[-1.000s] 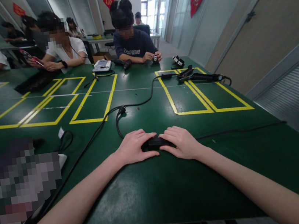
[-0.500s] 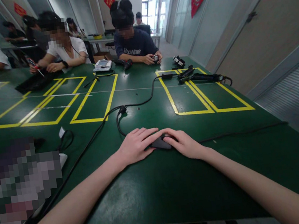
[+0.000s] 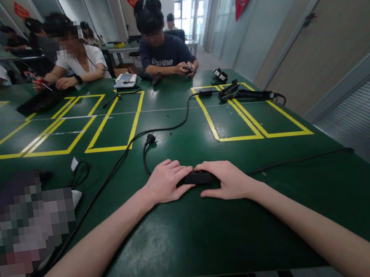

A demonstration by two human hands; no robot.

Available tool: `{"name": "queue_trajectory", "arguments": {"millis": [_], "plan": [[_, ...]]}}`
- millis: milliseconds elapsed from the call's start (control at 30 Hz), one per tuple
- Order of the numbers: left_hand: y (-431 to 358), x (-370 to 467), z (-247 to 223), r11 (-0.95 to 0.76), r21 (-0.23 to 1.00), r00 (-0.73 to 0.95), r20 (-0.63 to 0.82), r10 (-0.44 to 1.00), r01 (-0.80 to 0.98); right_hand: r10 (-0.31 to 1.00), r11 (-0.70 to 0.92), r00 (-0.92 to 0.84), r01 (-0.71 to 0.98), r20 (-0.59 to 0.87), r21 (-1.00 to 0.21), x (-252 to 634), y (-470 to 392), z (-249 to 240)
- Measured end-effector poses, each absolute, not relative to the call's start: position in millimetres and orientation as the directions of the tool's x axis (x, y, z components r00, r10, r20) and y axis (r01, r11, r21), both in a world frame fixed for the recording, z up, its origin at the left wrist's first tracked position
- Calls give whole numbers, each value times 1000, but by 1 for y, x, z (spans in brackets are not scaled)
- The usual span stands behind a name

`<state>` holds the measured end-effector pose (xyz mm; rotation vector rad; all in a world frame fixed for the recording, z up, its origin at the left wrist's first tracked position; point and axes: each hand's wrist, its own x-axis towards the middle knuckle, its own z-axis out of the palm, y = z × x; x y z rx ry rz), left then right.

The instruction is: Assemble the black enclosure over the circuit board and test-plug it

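Note:
A black power adapter lies between my hands near the middle of the green table. My left hand is closed over its left end, fingers behind and thumb along the front. Around the right end curves my right hand, its index finger at the back edge and its thumb stretched out in front, apart from the adapter. A short black cord with a plug comes out beyond my left fingers. A thin black cable runs off to the right from behind my right hand.
A long black cable crosses the table to a black device at the right. Yellow tape outlines mark the surface. Opposite, a person handles a small object, and another holds a red-handled tool. A blurred-out item lies left.
The adapter has turned so its long side faces me. My right thumb has moved off it toward me, and my fingertips have come apart. The plug has shifted slightly.

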<state>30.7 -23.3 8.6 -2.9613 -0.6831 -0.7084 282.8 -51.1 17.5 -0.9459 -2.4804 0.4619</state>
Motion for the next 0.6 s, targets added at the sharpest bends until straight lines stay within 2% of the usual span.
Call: {"name": "queue_trajectory", "arguments": {"millis": [100, 167, 267, 367, 467, 600], "plan": [[-23, 30, 10, -887, 131, 773, 445, 451, 442, 667, 743, -686, 576, 293, -342, 283, -50, 17], [-22, 29, 13, -885, 127, 733, 515, 445, 448, 690, 723, -657, 599, 305, -345, 285, -49, 17], [-23, 26, 18, -895, 60, 659, 655, 370, 443, 780, 626, -496, 620, 382, -474, 295, -44, 17], [-26, 25, 19, -906, 32, 616, 723, 312, 422, 874, 467, -174, 556, 453, -688, 314, -32, 19], [-28, 27, 15, -924, 101, 675, 654, 341, 370, 900, 357, 135, 318, 414, -878, 339, -17, 28], [-27, 28, 8, -908, 210, 721, 555, 415, 361, 833, 396, 402, 49, 381, -917, 376, -6, 49]]}}
